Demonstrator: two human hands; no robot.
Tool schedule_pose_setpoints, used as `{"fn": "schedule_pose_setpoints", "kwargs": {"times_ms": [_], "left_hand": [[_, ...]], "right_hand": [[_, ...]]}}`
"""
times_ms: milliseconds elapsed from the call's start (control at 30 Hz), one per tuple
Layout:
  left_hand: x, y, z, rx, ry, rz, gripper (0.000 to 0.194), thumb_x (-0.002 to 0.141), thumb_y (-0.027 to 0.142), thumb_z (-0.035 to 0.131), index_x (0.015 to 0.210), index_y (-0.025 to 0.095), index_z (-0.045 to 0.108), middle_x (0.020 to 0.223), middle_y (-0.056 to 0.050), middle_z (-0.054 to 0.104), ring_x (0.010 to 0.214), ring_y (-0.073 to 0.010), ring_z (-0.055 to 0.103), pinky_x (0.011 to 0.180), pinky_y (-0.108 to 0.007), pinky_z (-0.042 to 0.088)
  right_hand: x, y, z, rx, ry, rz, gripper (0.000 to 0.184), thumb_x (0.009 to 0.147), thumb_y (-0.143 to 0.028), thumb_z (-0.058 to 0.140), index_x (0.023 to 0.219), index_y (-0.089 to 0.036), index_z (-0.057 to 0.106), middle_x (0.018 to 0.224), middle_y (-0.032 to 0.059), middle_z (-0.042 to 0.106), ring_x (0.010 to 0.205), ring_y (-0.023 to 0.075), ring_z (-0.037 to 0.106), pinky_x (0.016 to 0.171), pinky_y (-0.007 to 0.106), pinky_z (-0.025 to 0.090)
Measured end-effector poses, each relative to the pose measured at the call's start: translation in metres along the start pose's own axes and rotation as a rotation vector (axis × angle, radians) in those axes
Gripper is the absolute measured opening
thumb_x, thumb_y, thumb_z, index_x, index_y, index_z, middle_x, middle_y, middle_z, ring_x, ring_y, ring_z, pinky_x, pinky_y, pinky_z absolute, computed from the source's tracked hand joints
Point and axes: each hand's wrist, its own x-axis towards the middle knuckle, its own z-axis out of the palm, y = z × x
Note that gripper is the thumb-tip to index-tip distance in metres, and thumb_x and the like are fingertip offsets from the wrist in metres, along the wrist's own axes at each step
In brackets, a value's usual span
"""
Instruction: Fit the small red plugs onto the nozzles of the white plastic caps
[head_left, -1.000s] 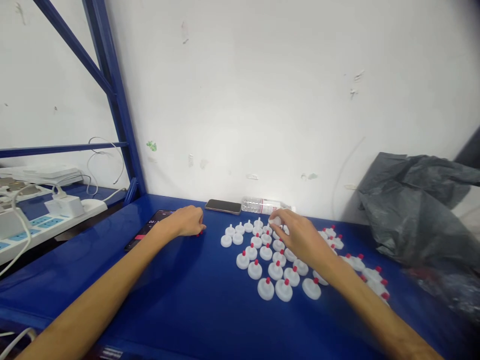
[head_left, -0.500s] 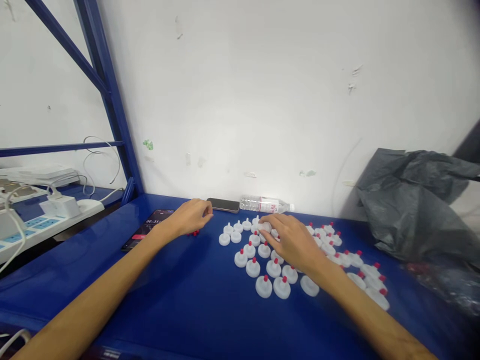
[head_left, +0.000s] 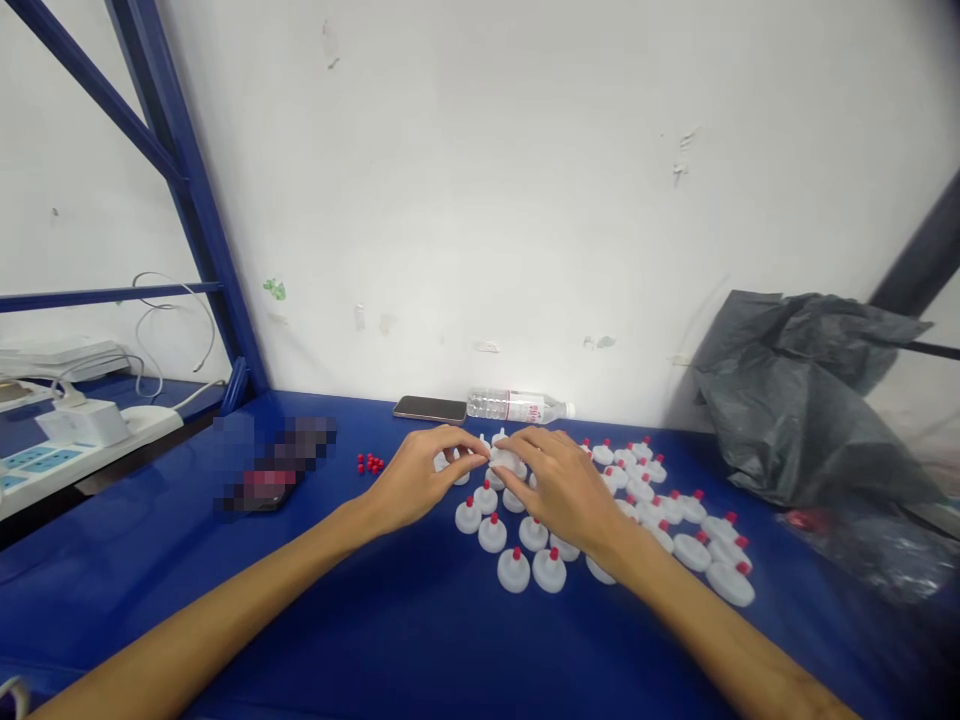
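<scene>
Your right hand (head_left: 571, 490) pinches a white cap (head_left: 505, 461); your left hand's (head_left: 421, 476) fingertips nearly meet beside it, their hold unclear. Red-tipped caps (head_left: 549, 574) crowd near your right wrist. The blue table (head_left: 420, 625) gives room nearer you; a bottle (head_left: 525, 407) and phone (head_left: 429, 409) line its wall edge, a grey bag (head_left: 810, 390) its right.

The hands (head_left: 566, 485) partly hide white pieces (head_left: 600, 571), pixelation masks one phone (head_left: 277, 478), and the left edge crops a power strip (head_left: 45, 462).
</scene>
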Motion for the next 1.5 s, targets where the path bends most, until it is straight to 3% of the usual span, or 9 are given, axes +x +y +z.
{"fn": "schedule_pose_setpoints", "kwargs": {"times_ms": [467,633,767,933,1033,1233,1333,1400,1500], "left_hand": [[-0.002,-0.003,0.007,-0.131,0.017,0.093,0.015,0.097,0.033,0.072,0.101,0.022,0.081,0.105,-0.005,0.08,0.095,-0.0211,0.073,0.09,-0.034,0.058],[-0.003,0.003,0.008,-0.324,0.044,-0.002,0.034,0.09,0.041,0.082,0.118,0.024,0.075,0.118,-0.008,0.074,0.107,-0.0241,0.071,0.085,-0.032,0.061],[-0.004,0.002,0.009,-0.582,-0.04,-0.091,0.054,0.087,0.039,0.086,0.133,0.024,0.065,0.138,-0.012,0.068,0.12,-0.0274,0.07,0.095,-0.036,0.061],[-0.007,0.001,0.009,-0.727,-0.198,-0.198,0.061,0.086,0.039,0.087,0.141,0.023,0.065,0.123,-0.011,0.078,0.112,-0.0276,0.075,0.093,-0.037,0.061],[-0.007,0.003,0.009,-0.739,-0.154,-0.231,0.061,0.081,0.037,0.091,0.135,0.02,0.07,0.118,-0.011,0.08,0.113,-0.0293,0.076,0.095,-0.038,0.061],[-0.006,0.006,0.009,-0.728,-0.133,-0.238,0.062,0.076,0.038,0.094,0.13,0.017,0.073,0.115,-0.011,0.082,0.104,-0.0286,0.079,0.092,-0.036,0.062],[-0.005,0.007,0.007,-0.678,-0.155,-0.214,0.059,0.081,0.042,0.09,0.131,0.019,0.07,0.107,-0.01,0.081,0.099,-0.0268,0.079,0.087,-0.035,0.063],[-0.003,0.007,0.003,-0.622,-0.145,-0.18,0.056,0.088,0.047,0.083,0.134,0.021,0.066,0.108,-0.009,0.079,0.095,-0.0252,0.079,0.084,-0.035,0.064],[0.002,0.004,-0.007,-0.444,-0.03,-0.14,0.053,0.095,0.054,0.072,0.136,0.022,0.062,0.119,-0.011,0.075,0.098,-0.0262,0.077,0.07,-0.033,0.065]], "right_hand": [[-0.003,-0.002,0.001,0.101,0.027,-0.022,0.025,0.103,-0.028,0.058,0.123,-0.02,0.072,0.117,0.0101,0.078,0.092,0.0235,0.078,0.077,0.039,0.066],[-0.003,-0.003,0.002,0.074,0.14,-0.153,0.027,0.105,-0.027,0.06,0.129,-0.023,0.069,0.116,0.0075,0.081,0.101,0.0239,0.078,0.086,0.041,0.065],[-0.001,-0.008,-0.002,0.029,0.266,-0.233,0.031,0.102,-0.023,0.064,0.133,-0.026,0.069,0.117,0.003,0.083,0.098,0.024,0.076,0.086,0.044,0.062],[-0.001,-0.016,-0.005,0.004,0.328,-0.282,0.047,0.101,-0.018,0.064,0.145,-0.036,0.063,0.119,-0.0052,0.083,0.104,0.0251,0.073,0.088,0.045,0.059],[-0.002,-0.017,-0.005,0.012,0.327,-0.291,0.05,0.1,-0.017,0.065,0.147,-0.036,0.061,0.118,-0.0062,0.083,0.105,0.0247,0.072,0.089,0.046,0.058],[-0.002,-0.018,-0.006,-0.012,0.314,-0.336,0.022,0.1,-0.016,0.063,0.116,-0.027,0.074,0.116,-0.0037,0.083,0.101,0.022,0.071,0.088,0.042,0.055],[0.001,-0.014,-0.008,-0.007,0.276,-0.338,0.019,0.102,-0.017,0.062,0.114,-0.028,0.072,0.113,-0.0043,0.084,0.099,0.0207,0.072,0.091,0.041,0.053],[0.004,-0.008,-0.011,0.035,0.25,-0.277,0.016,0.102,-0.02,0.063,0.114,-0.028,0.071,0.115,-0.0022,0.083,0.1,0.0207,0.073,0.094,0.041,0.052],[0.008,0.008,-0.017,0.069,0.252,-0.115,0.008,0.102,-0.028,0.067,0.106,-0.024,0.072,0.113,0.0033,0.083,0.101,0.0228,0.073,0.093,0.042,0.052]]}}
